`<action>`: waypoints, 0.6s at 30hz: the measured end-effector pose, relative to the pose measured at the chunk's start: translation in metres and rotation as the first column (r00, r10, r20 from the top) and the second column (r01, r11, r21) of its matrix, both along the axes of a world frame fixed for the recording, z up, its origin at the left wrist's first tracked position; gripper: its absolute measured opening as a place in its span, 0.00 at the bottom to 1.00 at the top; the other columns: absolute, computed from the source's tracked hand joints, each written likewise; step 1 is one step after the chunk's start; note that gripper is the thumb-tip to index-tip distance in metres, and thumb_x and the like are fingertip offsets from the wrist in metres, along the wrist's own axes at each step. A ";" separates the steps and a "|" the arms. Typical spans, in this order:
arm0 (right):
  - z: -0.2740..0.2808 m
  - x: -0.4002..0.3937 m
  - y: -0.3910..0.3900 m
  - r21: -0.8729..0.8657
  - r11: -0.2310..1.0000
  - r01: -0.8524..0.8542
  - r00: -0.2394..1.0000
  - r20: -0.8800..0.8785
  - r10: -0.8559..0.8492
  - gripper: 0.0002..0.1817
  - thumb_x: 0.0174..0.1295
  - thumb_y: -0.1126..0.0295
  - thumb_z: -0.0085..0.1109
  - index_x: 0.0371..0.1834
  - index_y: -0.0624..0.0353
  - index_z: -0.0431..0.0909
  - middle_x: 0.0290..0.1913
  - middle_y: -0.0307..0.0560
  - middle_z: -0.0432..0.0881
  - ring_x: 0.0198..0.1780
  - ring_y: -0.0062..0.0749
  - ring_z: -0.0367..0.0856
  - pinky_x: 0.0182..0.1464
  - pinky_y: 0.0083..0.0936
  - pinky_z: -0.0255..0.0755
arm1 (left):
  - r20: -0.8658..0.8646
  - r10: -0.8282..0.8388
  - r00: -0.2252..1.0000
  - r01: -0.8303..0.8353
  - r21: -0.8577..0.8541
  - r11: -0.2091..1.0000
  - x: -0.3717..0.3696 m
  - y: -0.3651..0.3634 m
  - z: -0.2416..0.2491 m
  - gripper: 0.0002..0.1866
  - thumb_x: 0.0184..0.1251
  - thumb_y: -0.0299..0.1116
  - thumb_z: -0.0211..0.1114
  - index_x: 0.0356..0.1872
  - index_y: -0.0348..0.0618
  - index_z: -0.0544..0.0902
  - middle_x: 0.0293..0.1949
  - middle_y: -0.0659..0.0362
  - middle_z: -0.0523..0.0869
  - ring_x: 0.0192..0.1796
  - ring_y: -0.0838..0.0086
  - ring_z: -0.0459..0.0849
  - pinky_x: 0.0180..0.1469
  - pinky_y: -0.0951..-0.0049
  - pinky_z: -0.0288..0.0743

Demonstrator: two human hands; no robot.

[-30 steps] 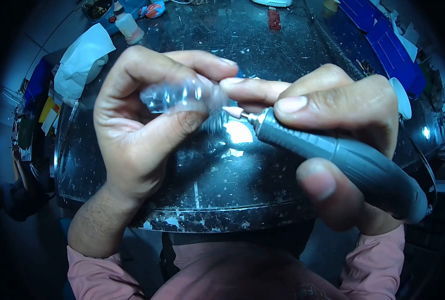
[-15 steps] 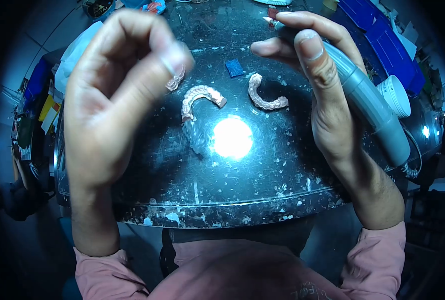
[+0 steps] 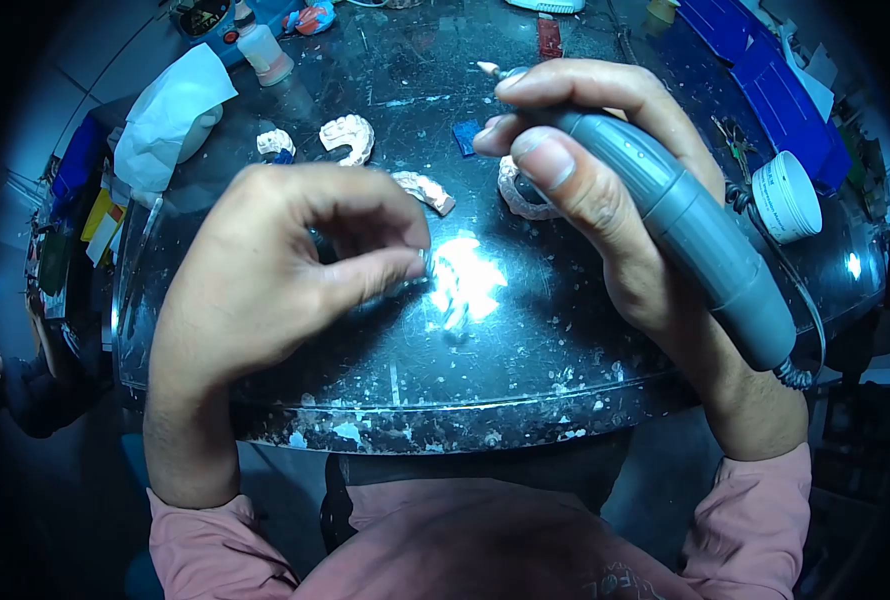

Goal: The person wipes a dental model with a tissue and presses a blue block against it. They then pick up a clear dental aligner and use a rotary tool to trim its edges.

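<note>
The clear piece (image 3: 426,265) was on the near side of the blue block (image 3: 465,138), at your left fingertips, and the glare on the counter (image 3: 505,365) swallowed most of its outline. Your left hand (image 3: 265,255) was curled, its thumb and finger drawn into a narrow pinch that seemed to have the edge; how firm that hold was, I couldn't tell. Something see-through against a bright patch was easy to misjudge, so a pinch on the rim alone could have let it slip.

Your right hand (image 3: 625,245) was wrapped around the grinder (image 3: 700,235), fingers part-curled over the barrel, with the tip (image 3: 488,69) pointing out past the blue block. Whether it was spinning didn't show. If it was, bringing both hands together carelessly might have nicked a left fingertip or gouged the clear piece.

Left of the blue block sat a teeth model (image 3: 347,140), with a second model (image 3: 425,190) nearer you, partly hidden; a stray knuckle could have shoved either. Well right of the block was the white tub (image 3: 787,197), the cord (image 3: 793,265) looping close by, so a sharp pull might have snagged and tipped it.
</note>
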State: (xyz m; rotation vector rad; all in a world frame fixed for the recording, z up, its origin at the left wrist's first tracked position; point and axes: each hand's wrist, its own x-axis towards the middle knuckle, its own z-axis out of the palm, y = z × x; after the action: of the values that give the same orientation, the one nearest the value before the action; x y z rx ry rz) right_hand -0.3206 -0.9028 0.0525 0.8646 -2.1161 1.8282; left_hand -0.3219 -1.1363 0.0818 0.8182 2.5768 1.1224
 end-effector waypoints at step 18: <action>0.010 0.003 0.000 -0.261 0.965 0.014 0.913 0.397 0.094 0.22 0.61 0.75 0.65 0.59 0.61 0.71 0.43 0.50 0.85 0.43 0.32 0.86 0.44 0.24 0.80 | 0.369 0.077 0.926 -0.268 0.500 0.823 -0.003 0.007 0.007 0.18 0.71 0.32 0.59 0.55 0.27 0.79 0.40 0.53 0.87 0.35 0.78 0.86 0.39 0.81 0.81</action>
State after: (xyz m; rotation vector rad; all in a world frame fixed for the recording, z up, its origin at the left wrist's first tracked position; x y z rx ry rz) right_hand -0.3176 -0.9032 0.0623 0.4986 -2.0107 2.4145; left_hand -0.3251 -1.1298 0.0887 0.4254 2.0922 1.9192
